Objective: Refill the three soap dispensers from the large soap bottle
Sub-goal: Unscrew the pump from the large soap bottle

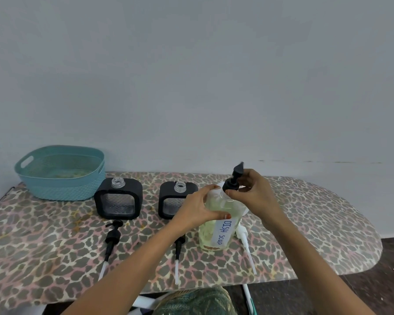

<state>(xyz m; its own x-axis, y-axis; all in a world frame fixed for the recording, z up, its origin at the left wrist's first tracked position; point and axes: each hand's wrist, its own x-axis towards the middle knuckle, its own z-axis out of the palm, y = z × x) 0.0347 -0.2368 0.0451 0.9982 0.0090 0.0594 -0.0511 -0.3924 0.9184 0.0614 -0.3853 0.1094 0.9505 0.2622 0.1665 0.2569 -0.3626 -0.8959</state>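
Soap bottle (216,226): left hand (197,209) grips it, right hand (251,192) pinches a black pump (233,180) at its mouth; two open dispensers (118,198) (176,198) stand left, three loose pumps (112,239) (178,251) (245,242) nearby.

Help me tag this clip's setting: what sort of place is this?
Probably a home utility or laundry corner: a cloth-covered ironing board serves as the table against a plain wall, with a teal basket.
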